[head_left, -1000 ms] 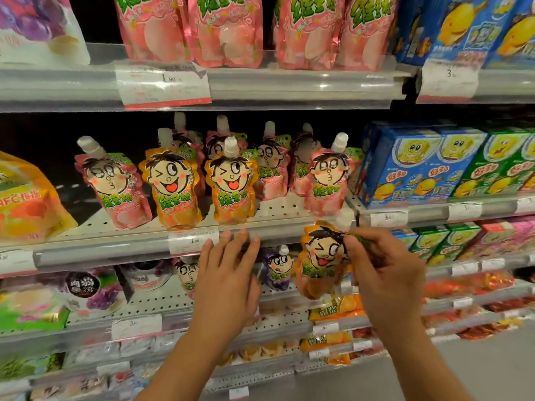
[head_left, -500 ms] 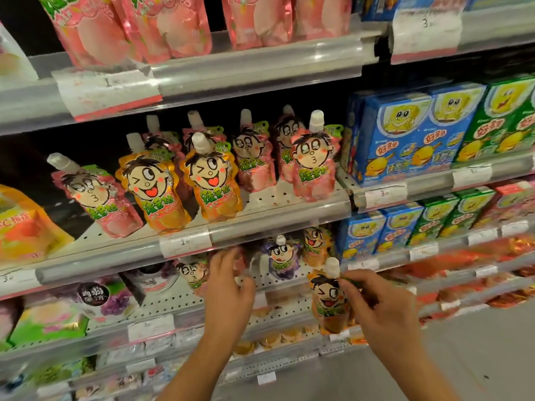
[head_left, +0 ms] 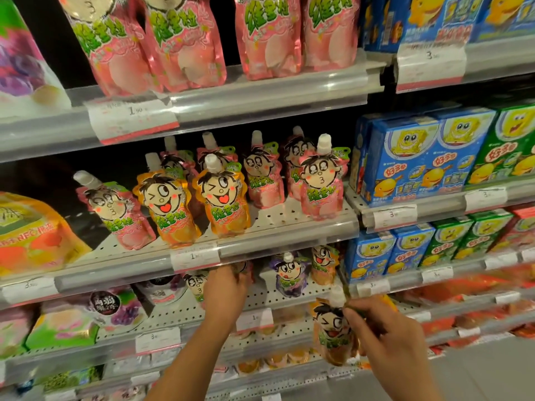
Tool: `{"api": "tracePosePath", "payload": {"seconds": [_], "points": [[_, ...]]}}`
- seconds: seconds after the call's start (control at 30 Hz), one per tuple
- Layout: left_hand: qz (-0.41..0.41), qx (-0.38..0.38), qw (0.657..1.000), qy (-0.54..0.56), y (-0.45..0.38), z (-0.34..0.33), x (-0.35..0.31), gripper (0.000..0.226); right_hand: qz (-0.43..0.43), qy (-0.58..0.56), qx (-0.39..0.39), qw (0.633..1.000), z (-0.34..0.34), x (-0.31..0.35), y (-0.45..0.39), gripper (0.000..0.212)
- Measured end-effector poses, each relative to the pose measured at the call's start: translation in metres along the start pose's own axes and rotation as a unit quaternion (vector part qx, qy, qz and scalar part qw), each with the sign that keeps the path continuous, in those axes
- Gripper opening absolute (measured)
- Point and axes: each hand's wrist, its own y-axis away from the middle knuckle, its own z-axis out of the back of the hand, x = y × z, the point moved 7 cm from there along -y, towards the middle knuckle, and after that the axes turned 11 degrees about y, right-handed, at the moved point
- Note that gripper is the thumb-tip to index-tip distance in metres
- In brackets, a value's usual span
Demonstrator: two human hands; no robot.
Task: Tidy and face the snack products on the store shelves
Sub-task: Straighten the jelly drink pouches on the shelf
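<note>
My right hand (head_left: 385,342) pinches the top corner of an orange jelly pouch (head_left: 333,334) with a winking cartoon face, held in the air in front of the lower shelves. My left hand (head_left: 227,293) reaches under the middle shelf edge into the shelf below, where its fingers curl round a pink pouch (head_left: 243,269) that is mostly hidden. A purple pouch (head_left: 288,274) and another orange pouch (head_left: 324,263) stand on that lower shelf. On the middle shelf (head_left: 275,227) stand orange pouches (head_left: 220,198) and pink pouches (head_left: 320,180); one pink pouch (head_left: 115,209) leans left.
Large pink bags (head_left: 185,41) fill the top shelf. Blue and green boxes (head_left: 419,157) stand to the right on two levels. An orange bag (head_left: 31,233) lies at the far left. Price tags (head_left: 195,257) hang along the shelf rails. Grey floor shows at bottom right.
My right hand has lowered the orange pouch from middle-shelf height to in front of the lower shelves. My left hand has pushed further in under the middle shelf and closed on a pouch.
</note>
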Motion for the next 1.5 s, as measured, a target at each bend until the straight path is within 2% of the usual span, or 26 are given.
{"api": "tracePosePath", "payload": {"seconds": [0.07,0.17,0.2,0.27,0.3,0.37,0.4,0.53,0.63,0.77,0.8,0.87,0.9,0.97,1.0,1.07,1.17,1.27,1.3,1.4,1.43,1.5], "points": [[0.007,-0.016,1.0,0.0,-0.001,0.002,0.004,0.028,0.0,0.003,0.005,1.0,-0.001,0.0,0.001,0.04],[0.002,-0.042,0.999,0.005,0.001,0.002,0.003,0.019,-0.01,-0.02,-0.003,1.0,0.005,0.006,0.001,0.011],[-0.003,-0.042,0.999,-0.005,0.002,0.001,0.002,0.018,-0.018,-0.038,0.001,0.999,0.005,0.006,0.0,0.01],[-0.006,-0.047,0.999,-0.02,0.004,0.002,0.001,0.009,-0.018,-0.041,0.002,0.999,0.006,0.009,0.001,0.03],[-0.01,-0.051,0.998,-0.025,0.005,0.003,0.001,0.002,-0.018,-0.04,-0.001,0.999,0.007,0.01,0.001,0.027],[-0.027,-0.056,0.998,-0.03,0.007,0.004,0.0,0.012,-0.022,-0.03,0.002,0.999,0.007,0.011,0.003,0.008],[-0.028,-0.053,0.998,-0.03,0.008,0.003,0.001,0.015,-0.023,-0.022,-0.002,0.999,0.007,0.011,0.003,0.005],[-0.028,-0.045,0.998,-0.023,0.011,0.003,0.003,0.023,-0.03,-0.013,0.01,0.999,0.009,0.015,0.004,0.015],[-0.035,-0.042,0.998,-0.015,0.015,0.006,0.0,0.024,-0.036,-0.007,0.016,0.999,0.007,0.014,0.006,0.014],[-0.074,-0.053,0.995,0.027,0.026,0.019,-0.009,0.026,-0.043,0.026,0.038,0.998,0.003,0.01,0.007,0.039],[-0.093,-0.048,0.994,0.031,0.029,0.022,-0.01,0.026,-0.044,0.026,0.037,0.998,0.003,0.011,0.007,0.038],[-0.119,-0.022,0.992,0.02,0.037,0.024,-0.01,0.025,-0.035,0.002,0.03,0.999,0.004,0.016,0.008,0.014],[-0.124,-0.007,0.992,0.009,0.042,0.025,-0.009,0.024,-0.044,-0.016,0.027,0.999,0.004,0.016,0.007,0.009],[-0.13,0.004,0.991,0.006,0.051,0.03,-0.006,0.022,-0.048,-0.03,0.021,0.998,0.002,0.017,0.007,0.027],[-0.138,0.003,0.99,0.014,0.056,0.034,-0.005,0.023,-0.045,-0.028,0.022,0.998,-0.001,0.018,0.007,0.027],[-0.158,-0.003,0.987,0.021,0.064,0.046,-0.005,0.025,-0.036,-0.016,0.041,0.998,-0.01,0.019,0.007,0.008],[-0.226,-0.023,0.974,0.007,0.071,0.071,-0.006,0.027,-0.039,0.015,0.057,0.998,-0.027,0.015,0.004,0.018],[-0.298,-0.054,0.953,-0.01,0.077,0.1,-0.005,0.02,-0.028,0.041,0.104,0.993,-0.048,0.02,0.004,0.006],[-0.298,-0.066,0.952,-0.018,0.077,0.11,-0.002,0.021,-0.032,0.044,0.124,0.991,-0.057,0.018,0.004,0.005],[-0.287,-0.085,0.954,-0.032,0.074,0.133,0.01,0.026,-0.029,0.069,0.158,0.985,-0.082,0.015,0.003,0.028],[-0.291,-0.088,0.952,-0.04,0.072,0.137,0.015,0.023,-0.024,0.071,0.166,0.983,-0.089,0.018,0.002,0.029],[-0.279,-0.076,0.956,-0.056,0.067,0.141,0.028,0.036,-0.017,0.071,0.164,0.984,-0.099,0.026,0.001,0.029]]}}
